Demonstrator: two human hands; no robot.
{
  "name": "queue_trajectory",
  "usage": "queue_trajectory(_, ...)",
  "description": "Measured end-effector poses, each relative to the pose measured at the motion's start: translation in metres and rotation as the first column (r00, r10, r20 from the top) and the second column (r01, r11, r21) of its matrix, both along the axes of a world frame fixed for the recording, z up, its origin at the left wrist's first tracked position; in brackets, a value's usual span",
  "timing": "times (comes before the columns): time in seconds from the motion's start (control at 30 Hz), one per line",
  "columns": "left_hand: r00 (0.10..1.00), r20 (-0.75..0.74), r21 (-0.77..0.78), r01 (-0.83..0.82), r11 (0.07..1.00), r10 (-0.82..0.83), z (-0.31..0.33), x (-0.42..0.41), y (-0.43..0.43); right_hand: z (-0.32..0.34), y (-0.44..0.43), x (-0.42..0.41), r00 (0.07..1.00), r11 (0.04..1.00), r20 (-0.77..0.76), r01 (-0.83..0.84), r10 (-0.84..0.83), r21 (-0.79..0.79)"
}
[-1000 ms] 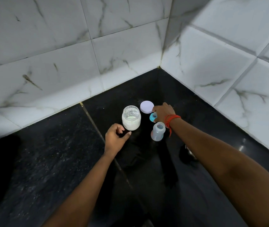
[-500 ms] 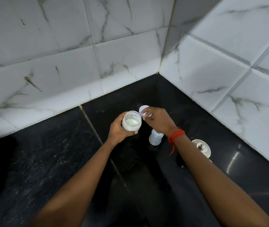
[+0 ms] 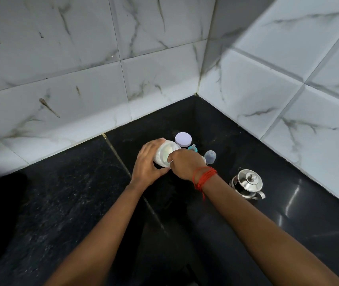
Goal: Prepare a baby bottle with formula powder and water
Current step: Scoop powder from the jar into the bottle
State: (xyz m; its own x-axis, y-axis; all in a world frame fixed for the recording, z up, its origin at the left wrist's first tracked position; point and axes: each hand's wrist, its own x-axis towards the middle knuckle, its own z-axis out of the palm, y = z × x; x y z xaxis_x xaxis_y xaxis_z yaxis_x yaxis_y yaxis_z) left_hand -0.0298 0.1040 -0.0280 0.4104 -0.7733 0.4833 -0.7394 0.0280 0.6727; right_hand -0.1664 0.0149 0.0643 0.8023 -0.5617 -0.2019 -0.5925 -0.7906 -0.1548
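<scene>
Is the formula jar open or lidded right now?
Open. The jar is tipped in the left hand, its mouth showing pale powder; the right hand reaches into it. A lilac lid lies behind.

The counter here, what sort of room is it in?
Probably a home kitchen corner: a polished black stone counter meets white marble-look wall tiles, and a small steel kettle stands near an open jar of white powder and its lid.

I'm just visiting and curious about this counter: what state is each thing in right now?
Powder jar: open, tilted, held by left hand.
Jar lid: off, flat on the counter.
Right hand: fingertips at the jar's mouth; grip contents hidden.
Bottle cap: standing on the counter.
Steel kettle: lid on.
</scene>
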Motion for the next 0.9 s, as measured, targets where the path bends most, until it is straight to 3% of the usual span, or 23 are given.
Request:
queue_trajectory(0.2,0.999,0.022,-0.007,0.046,0.999,-0.046,0.007,-0.006,0.005,0.003,-0.001,0.005,0.995,0.989,-0.084,0.069,-0.058,0.130)
queue_trajectory(0.5,0.998,-0.036,0.006,0.042,0.999,-0.041,0.008,-0.010,0.010,0.004,0.004,0.002,0.980,0.925,0.032,0.172,-0.194,0.338)
queue_trajectory(0.57,0.997,-0.068,0.000,0.029,1.000,-0.029,0.007,-0.010,0.011,0.008,0.009,-0.002,0.958,0.941,0.134,0.211,-0.253,0.264)
queue_trajectory(0.63,0.995,-0.104,-0.006,0.003,1.000,-0.004,0.005,-0.011,0.011,0.013,0.014,-0.006,0.929,0.958,0.232,0.278,-0.288,0.074)
queue_trajectory(0.73,0.983,-0.173,-0.008,-0.055,0.998,0.053,0.003,-0.010,0.009,0.012,0.009,-0.010,0.930,0.942,0.322,0.255,-0.178,-0.217)
queue_trajectory(0.9,0.976,-0.215,-0.051,-0.040,0.998,0.028,0.008,-0.010,0.009,0.018,0.005,-0.025,0.860,0.924,0.511,0.187,0.010,-0.333)
